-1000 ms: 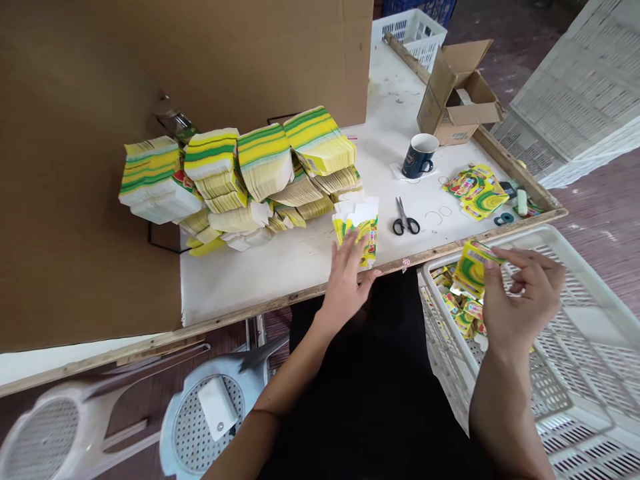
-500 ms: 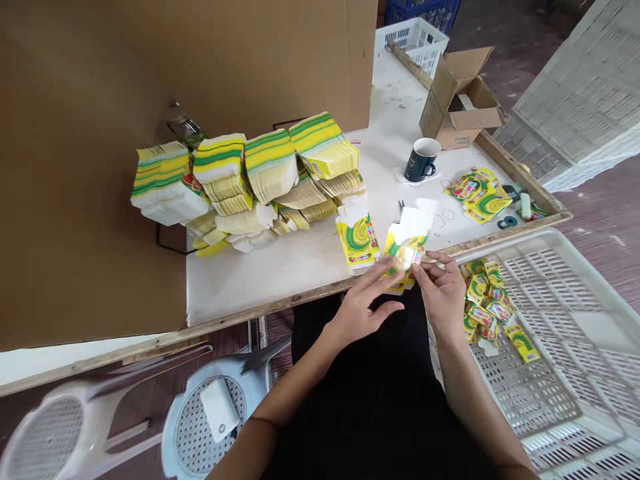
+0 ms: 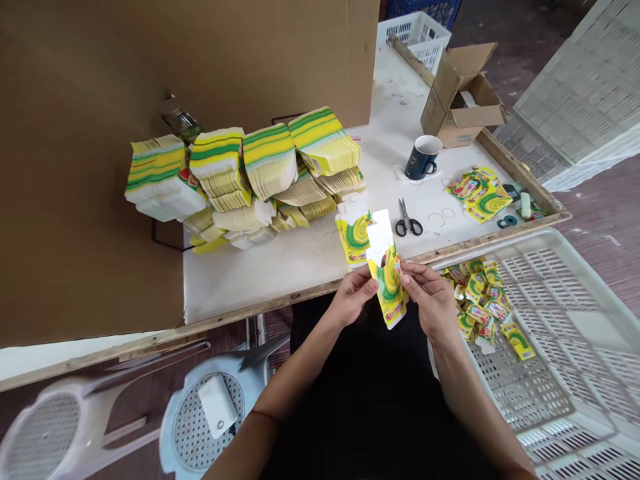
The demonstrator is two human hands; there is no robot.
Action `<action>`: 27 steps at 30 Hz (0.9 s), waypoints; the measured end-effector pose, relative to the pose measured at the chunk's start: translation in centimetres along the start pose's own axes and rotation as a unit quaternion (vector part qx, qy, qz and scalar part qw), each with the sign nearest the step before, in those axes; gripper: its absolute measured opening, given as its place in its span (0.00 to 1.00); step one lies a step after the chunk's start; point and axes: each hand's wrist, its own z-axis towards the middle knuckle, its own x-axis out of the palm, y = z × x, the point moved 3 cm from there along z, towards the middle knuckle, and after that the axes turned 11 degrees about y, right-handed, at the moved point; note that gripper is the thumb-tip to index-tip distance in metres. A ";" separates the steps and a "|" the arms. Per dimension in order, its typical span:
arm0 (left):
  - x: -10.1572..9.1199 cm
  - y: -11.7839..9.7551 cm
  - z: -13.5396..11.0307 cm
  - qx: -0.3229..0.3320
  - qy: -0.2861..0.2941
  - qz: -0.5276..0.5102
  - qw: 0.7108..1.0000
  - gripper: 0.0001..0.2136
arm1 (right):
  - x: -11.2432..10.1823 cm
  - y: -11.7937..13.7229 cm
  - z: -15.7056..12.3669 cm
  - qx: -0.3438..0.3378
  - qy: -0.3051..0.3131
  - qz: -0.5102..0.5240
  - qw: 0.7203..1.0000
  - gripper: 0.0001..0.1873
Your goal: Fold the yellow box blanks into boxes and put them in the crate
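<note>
while the left hand (image 3: 353, 297) and right hand (image 3: 433, 297) grasp a yellow carton (image 3: 387, 285) between their fingers, it tilts at the near edge of the table (image 3: 260, 273). scissors (image 3: 409, 221) lie beyond it.

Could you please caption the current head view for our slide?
Left hand and right hand hold a yellow carton near black-handled scissors.

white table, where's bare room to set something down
Bare: the front-left strip between stacked cartons and wooden edge; the patch between cardboard panel and open box. Crowded: right corner, with yellow packets; front middle, by the held carton.
</note>
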 end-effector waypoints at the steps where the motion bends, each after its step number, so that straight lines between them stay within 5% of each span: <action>1: -0.1 0.1 0.0 0.000 -0.013 0.003 1.000 0.26 | -0.2 0.1 0.0 -0.002 -0.002 -0.011 1.000 0.18; 27: 0.4 0.2 0.7 0.006 -0.017 -0.018 1.000 0.23 | 0.1 0.6 0.0 0.014 0.030 -0.056 0.998 0.21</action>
